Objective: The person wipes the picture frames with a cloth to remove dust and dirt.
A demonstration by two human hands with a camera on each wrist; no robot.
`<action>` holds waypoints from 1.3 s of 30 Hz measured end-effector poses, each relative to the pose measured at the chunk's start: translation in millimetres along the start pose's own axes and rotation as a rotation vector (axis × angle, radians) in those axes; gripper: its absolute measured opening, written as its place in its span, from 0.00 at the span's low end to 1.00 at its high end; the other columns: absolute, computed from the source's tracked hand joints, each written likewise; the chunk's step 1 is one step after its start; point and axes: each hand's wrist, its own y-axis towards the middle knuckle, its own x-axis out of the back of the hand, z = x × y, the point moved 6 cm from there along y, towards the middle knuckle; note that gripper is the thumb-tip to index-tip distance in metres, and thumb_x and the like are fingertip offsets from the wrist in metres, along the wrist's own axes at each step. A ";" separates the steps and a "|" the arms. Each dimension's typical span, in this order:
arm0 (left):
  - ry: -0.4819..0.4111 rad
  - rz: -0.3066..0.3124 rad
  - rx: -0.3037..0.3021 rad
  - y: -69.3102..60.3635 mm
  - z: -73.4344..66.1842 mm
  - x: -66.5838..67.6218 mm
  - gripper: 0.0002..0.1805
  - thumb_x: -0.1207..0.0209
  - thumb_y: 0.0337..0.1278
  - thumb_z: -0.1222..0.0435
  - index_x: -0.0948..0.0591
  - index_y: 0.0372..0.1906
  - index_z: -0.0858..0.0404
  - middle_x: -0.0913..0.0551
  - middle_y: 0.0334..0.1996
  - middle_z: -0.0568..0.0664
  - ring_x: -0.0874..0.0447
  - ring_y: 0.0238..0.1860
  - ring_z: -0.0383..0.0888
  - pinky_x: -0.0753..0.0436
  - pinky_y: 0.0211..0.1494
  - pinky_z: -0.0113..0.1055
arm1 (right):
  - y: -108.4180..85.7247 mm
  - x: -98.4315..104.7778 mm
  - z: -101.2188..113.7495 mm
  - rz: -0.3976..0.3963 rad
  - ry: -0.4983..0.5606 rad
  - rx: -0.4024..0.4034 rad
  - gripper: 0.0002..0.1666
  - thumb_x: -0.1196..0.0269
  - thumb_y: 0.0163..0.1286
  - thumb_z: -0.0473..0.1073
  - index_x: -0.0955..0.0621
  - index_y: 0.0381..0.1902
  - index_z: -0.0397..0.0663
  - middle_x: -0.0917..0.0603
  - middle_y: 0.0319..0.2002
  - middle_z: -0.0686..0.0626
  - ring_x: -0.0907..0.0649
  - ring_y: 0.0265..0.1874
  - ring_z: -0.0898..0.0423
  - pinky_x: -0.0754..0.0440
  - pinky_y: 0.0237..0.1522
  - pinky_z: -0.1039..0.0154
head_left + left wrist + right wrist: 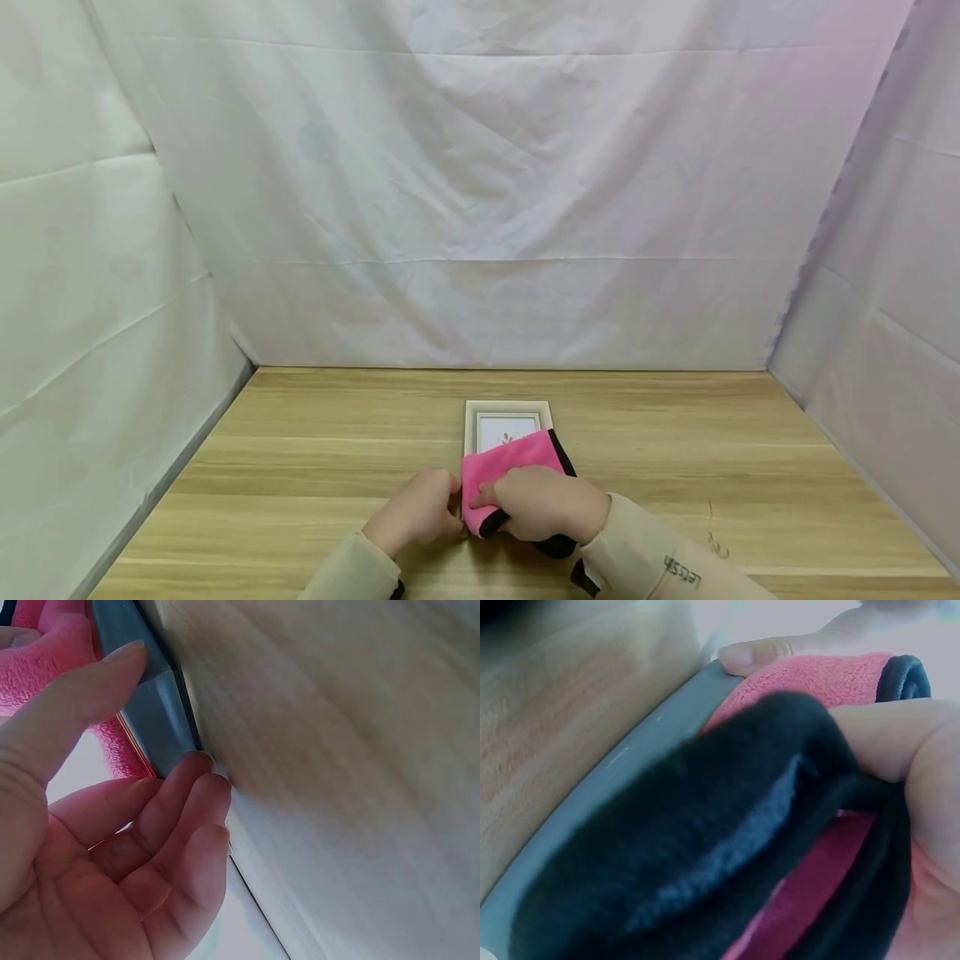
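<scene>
A picture frame (507,407) with a pale border and a small plant print lies on the table, its near part hidden under a folded pink cloth (517,457) with black edging. My right hand (546,502) grips the cloth and presses it on the frame. In the right wrist view, the black-edged folds (682,825) bunch beside that hand. At the frame's near left corner, my left hand (420,510) holds the edge. The left wrist view shows its thumb against the frame's grey side (157,712), the other fingers curled by the lower edge.
A wood-grain table (337,450) lies under everything. White cloth sheets (480,183) hang behind it and at both sides. Beige sleeves (645,550) cover both forearms, the right one bearing dark lettering.
</scene>
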 end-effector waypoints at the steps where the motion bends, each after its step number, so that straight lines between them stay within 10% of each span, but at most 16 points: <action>1: -0.002 0.000 -0.001 -0.1 -0.1 0.2 0.12 0.31 0.33 0.67 0.25 0.16 0.55 0.31 0.13 0.38 0.35 0.18 0.34 0.33 0.21 0.28 | 0.3 -0.1 -0.3 -0.004 0.007 -0.006 0.21 0.33 0.59 0.42 0.19 0.50 0.67 0.16 0.34 0.63 0.20 0.33 0.66 0.21 0.41 0.68; 39: -0.020 0.014 0.001 -1.4 1.3 0.0 0.16 0.28 0.34 0.65 0.28 0.17 0.56 0.32 0.14 0.40 0.36 0.19 0.35 0.33 0.23 0.29 | 24.9 -4.8 -21.5 -0.034 -0.066 -0.117 0.29 0.36 0.57 0.36 0.21 0.56 0.66 0.21 0.57 0.58 0.21 0.56 0.58 0.24 0.56 0.53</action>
